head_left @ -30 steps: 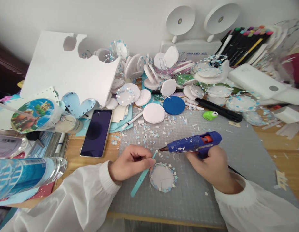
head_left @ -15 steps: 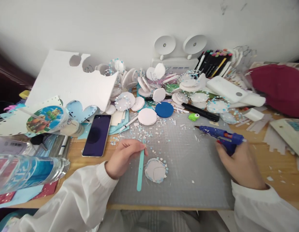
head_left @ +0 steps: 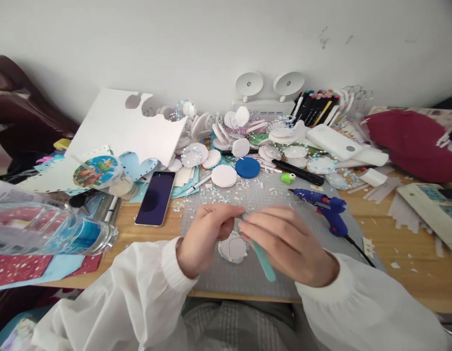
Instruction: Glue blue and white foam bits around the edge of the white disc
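My left hand (head_left: 209, 235) pinches the upper end of a teal strip (head_left: 263, 261) above the grey mat. My right hand (head_left: 289, 240) is closed around the strip from the right, its fingertips near my left fingertips. The strip's lower end slants down beneath my right hand. Under and between my hands lies a round white disc (head_left: 233, 247) with small blue and white pieces around its edge. The blue glue gun (head_left: 323, 204) lies on the mat to the right of my right hand, touched by neither hand.
A phone (head_left: 155, 199) lies left of the grey mat (head_left: 284, 195). Behind it are white discs, a blue disc (head_left: 247, 167), a black cutter (head_left: 298, 171) and a green punch (head_left: 287, 178). A clear bottle (head_left: 83, 234) lies at left; a dark red cap (head_left: 412, 144) at right.
My right hand has let go of the glue gun and moved left to the strip. My left hand still holds the strip, which now slants down to the right. The view has shifted.
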### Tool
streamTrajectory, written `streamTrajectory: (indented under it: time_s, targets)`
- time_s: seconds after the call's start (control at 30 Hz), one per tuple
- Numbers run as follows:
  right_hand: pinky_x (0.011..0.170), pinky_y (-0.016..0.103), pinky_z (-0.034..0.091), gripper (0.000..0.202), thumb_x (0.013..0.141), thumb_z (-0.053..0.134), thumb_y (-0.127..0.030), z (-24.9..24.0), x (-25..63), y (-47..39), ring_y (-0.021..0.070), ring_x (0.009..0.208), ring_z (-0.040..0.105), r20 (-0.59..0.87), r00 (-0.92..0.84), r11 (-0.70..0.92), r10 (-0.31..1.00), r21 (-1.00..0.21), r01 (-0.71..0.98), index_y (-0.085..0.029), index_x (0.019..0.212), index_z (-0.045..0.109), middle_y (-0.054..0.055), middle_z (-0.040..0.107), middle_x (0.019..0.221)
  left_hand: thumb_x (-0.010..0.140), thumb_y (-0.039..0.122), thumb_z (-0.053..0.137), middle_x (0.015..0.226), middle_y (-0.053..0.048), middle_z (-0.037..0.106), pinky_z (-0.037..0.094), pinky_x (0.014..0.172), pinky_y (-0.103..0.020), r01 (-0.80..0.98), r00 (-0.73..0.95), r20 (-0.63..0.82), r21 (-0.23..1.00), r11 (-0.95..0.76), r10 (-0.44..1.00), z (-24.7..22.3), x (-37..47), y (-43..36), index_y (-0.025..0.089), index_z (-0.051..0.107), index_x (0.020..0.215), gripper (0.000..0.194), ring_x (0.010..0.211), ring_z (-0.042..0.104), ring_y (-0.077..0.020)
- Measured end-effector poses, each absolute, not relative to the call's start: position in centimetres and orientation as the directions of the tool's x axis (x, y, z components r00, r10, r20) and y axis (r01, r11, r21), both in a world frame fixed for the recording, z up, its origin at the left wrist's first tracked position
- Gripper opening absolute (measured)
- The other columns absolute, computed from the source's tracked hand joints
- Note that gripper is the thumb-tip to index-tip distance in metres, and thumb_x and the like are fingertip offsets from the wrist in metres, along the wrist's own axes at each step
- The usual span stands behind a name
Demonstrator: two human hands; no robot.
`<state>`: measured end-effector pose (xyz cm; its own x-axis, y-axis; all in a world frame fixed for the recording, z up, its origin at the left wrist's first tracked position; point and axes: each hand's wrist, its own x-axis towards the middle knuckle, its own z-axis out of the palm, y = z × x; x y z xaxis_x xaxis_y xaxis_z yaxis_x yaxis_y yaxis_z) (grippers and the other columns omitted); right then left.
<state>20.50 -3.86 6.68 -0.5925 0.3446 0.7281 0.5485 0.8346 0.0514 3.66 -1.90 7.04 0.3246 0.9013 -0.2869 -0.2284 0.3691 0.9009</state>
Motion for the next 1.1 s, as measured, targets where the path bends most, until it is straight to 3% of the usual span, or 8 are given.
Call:
streamTrajectory:
  time_s: [0.13,0.27,0.37,0.5,0.63,0.77,1.1]
  targets:
    - [0.078,0.033,0.056,0.020,0.090,0.047,-0.012,5.8,20.4,-2.7,0.0185,0.089,0.064,0.761,-0.565,0.863,0.318,0.014,0.504,-0.016,0.101,0.063,0.007,0.070,0.094,0.079,0.037,0.057,0.044,0.008,0.020,0.013,0.045,-0.026,-0.112,0.367,-0.269,0.937,0.330,0.890,7.3,3.5,-1.9,0.019,0.029,0.046,0.047,0.044,0.016,-0.0060]
    - [0.068,0.031,0.055,0.019,0.081,0.063,-0.010,3.8,21.3,-1.5,0.0168,0.076,0.066,0.815,-0.225,0.769,0.534,-0.357,0.530,-0.022,0.096,0.064,0.003,0.071,0.083,0.086,0.044,0.047,0.046,0.006,0.031,0.020,0.047,-0.024,0.291,0.346,-0.163,0.955,0.059,0.924,5.5,1.3,-0.8,0.014,0.058,0.062,0.040,0.047,0.026,-0.0078]
    - [0.063,0.031,0.054,0.009,0.084,0.061,-0.014,1.9,21.8,-0.8,0.0168,0.071,0.067,0.681,0.018,0.606,0.732,-0.663,0.440,-0.022,0.088,0.063,0.004,0.071,0.081,0.088,0.043,0.046,0.051,0.004,0.038,0.023,0.050,-0.023,0.584,0.408,-0.115,0.796,-0.161,0.906,3.5,-0.9,-0.1,0.013,0.054,0.056,0.044,0.051,0.032,-0.0082]
    - [0.057,0.028,0.054,0.005,0.089,0.055,-0.025,-0.3,21.6,-0.8,0.0139,0.059,0.066,0.383,0.063,0.364,0.921,-0.909,0.205,-0.021,0.086,0.056,0.004,0.071,0.078,0.091,0.038,0.044,0.054,0.005,0.041,0.025,0.049,-0.021,0.593,0.659,-0.253,0.754,-0.283,0.709,2.1,-2.1,0.5,0.014,0.054,0.064,0.037,0.051,0.035,-0.0077]
    - [0.058,0.024,0.055,0.008,0.090,0.054,-0.028,-1.3,21.2,-1.2,0.0107,0.058,0.065,0.199,-0.040,0.201,0.979,-0.977,0.075,-0.021,0.087,0.054,0.002,0.071,0.077,0.090,0.026,0.045,0.058,0.004,0.044,0.028,0.050,-0.020,0.482,0.783,-0.211,0.801,-0.355,0.585,1.6,-1.4,1.4,0.014,0.055,0.070,0.025,0.052,0.036,-0.0074]
    - [0.058,0.019,0.054,0.008,0.091,0.054,-0.028,-1.4,21.0,-1.3,0.0078,0.058,0.064,0.097,-0.082,0.097,0.992,-0.995,-0.004,-0.021,0.087,0.054,0.001,0.071,0.077,0.090,0.024,0.043,0.057,0.005,0.039,0.028,0.049,-0.019,0.417,0.783,-0.189,0.867,-0.274,0.592,0.8,-0.9,2.1,0.014,0.051,0.067,0.026,0.052,0.033,-0.0071]
    - [0.060,0.018,0.054,0.007,0.091,0.054,-0.026,-1.6,20.5,-1.2,0.0072,0.061,0.064,0.008,-0.120,0.004,0.993,-0.999,-0.032,-0.021,0.087,0.054,0.000,0.070,0.076,0.089,0.022,0.045,0.055,0.005,0.038,0.027,0.046,-0.018,0.381,0.753,-0.178,0.903,-0.200,0.634,0.1,-1.2,1.9,0.015,0.049,0.065,0.025,0.050,0.031,-0.0066]
